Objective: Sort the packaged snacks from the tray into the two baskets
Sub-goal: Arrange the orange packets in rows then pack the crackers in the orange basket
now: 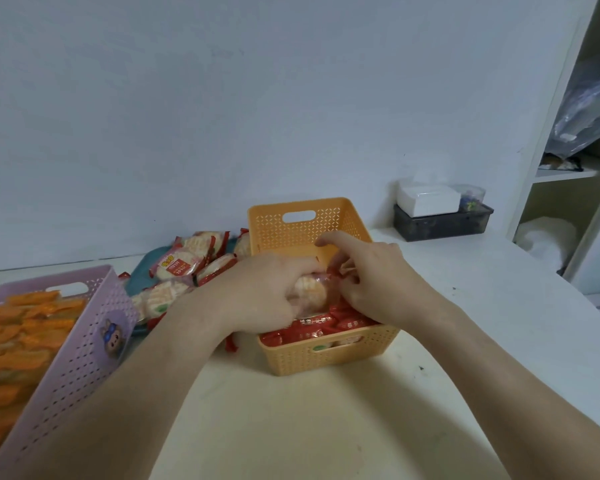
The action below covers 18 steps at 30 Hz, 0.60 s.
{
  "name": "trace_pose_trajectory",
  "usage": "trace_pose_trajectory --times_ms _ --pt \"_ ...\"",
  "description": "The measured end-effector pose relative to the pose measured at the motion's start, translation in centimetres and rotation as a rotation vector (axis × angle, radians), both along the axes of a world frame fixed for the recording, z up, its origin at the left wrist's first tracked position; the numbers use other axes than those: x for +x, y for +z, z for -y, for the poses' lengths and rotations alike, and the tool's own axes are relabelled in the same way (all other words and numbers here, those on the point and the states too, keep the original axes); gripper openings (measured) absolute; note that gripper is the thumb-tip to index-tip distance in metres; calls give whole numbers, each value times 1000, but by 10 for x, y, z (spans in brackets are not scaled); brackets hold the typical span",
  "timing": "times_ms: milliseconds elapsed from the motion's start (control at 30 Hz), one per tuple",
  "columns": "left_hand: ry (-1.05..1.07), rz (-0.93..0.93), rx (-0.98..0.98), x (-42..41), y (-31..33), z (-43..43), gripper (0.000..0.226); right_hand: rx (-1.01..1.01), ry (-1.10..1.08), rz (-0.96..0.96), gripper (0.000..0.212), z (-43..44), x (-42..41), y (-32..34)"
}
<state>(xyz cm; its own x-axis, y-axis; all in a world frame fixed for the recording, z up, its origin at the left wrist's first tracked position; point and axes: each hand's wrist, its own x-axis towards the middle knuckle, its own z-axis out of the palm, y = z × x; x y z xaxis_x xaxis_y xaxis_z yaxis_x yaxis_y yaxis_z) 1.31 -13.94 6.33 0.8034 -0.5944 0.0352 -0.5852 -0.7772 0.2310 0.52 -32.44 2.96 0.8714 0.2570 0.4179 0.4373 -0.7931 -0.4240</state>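
Bare forearms reach across the pale counter to the orange basket. Above it, the left hand curls its fingers round a clear packet of pale round crackers. The right hand pinches the packet's red end, its forefinger pointing out straight.

Sorting looks well advanced but unfinished. The purple basket at the left is heaped with orange packets. Red packets fill only the near part of the orange basket. Several cracker packs still lie on the teal tray between and behind the baskets.

One tray pack carries a yellow-and-red label, too small to read. A cartoon animal sticker on the purple basket bears no legible words.
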Motion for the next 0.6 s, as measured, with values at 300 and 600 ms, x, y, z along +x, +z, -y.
trace_pose_trajectory --times_ms 300,600 --pt "-44 160 231 -4 -21 -4 44 -110 108 -20 59 -6 -2 5" --pt "-40 236 255 -8 -23 7 57 -74 -40 -344 26 -19 29 42"
